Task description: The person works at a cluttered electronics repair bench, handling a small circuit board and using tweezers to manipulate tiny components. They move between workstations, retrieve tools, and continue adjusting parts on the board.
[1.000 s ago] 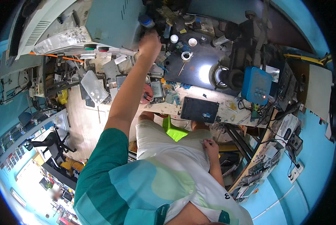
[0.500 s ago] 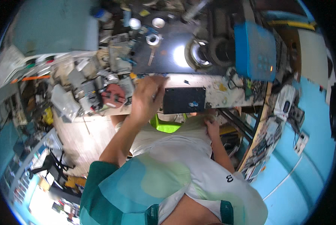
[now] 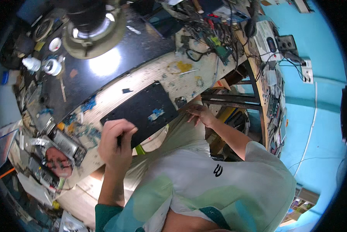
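Electronics workshop: cluttered bench (image 3: 142, 79), circuit board (image 3: 221, 51)

- Flat panel (image 3: 136, 102) on the desk (image 3: 160, 71), along the front edge, scraps (image 3: 156, 114) lying on top
- Left grip (image 3: 117, 141) right by the panel's left end, can't tell if touching; right grip (image 3: 199, 115) by the right thigh
- Work mat's (image 3: 78, 92) behind the panel, ring lamp (image 3: 91, 51) above that
- Bottle (image 3: 31, 64) and jar (image 3: 52, 67) side by side towards the mat's left end
- Disc (image 3: 58, 162) over left, in the clutter
- Wall outlet (image 3: 307, 71) way off right
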{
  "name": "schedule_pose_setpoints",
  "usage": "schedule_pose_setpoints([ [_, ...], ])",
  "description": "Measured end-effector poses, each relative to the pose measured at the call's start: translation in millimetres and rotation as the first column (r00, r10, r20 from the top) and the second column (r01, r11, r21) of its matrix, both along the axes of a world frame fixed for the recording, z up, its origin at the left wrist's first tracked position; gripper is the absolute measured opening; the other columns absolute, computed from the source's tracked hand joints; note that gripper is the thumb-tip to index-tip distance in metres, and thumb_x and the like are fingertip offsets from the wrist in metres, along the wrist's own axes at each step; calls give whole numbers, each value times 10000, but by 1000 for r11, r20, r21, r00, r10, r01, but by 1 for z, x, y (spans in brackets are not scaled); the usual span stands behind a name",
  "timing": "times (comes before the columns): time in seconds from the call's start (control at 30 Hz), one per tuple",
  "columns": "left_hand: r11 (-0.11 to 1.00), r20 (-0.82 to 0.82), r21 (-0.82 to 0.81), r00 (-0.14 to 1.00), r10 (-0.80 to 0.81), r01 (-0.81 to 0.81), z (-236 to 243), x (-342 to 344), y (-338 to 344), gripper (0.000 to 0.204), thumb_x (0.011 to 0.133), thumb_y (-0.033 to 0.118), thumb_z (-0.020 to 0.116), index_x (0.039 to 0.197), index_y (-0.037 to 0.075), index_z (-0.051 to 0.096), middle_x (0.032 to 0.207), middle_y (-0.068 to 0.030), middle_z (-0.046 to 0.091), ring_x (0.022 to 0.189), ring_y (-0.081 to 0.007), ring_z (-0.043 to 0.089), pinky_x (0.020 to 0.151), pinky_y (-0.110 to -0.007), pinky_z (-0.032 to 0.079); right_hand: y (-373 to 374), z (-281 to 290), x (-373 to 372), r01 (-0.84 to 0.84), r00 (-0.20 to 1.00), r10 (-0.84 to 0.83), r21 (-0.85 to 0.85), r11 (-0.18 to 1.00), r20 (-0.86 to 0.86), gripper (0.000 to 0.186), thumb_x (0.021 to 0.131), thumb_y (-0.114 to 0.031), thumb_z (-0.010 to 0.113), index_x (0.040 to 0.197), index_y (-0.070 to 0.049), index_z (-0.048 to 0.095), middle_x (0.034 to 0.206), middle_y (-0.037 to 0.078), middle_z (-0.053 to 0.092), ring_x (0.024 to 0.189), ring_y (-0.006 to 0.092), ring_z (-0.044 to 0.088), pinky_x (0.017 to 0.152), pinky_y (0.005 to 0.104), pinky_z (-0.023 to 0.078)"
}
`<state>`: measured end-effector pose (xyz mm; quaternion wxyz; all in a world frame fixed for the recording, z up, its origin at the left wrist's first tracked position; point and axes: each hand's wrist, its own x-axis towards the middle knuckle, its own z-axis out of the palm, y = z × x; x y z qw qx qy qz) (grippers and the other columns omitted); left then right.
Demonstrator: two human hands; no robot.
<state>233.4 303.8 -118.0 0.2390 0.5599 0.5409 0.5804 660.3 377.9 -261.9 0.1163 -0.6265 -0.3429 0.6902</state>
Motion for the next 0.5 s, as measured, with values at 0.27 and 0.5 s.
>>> schedule_pose_setpoints([
  [0.27,985,-330,172,943,43,16,-11,18,-23,189,866,11,837,980,15,686,905,-115,698,834,-275,673,743,-362,542,-45,-41,6,-8,994,30,198,980,-109,380,1101,-227,641,1318,84,634,1159,182,750,933,306,810,558,342,645],
  [0.5,962,-335,66,914,-228,264,-30,93,-87,199,893,92,807,1025,30,672,1001,-145,689,926,-372,679,766,-476,532,-109,-19,2,122,992,-100,450,884,-73,243,1097,-186,656,1252,2,664,1057,129,751,880,209,751,649,327,620],
])
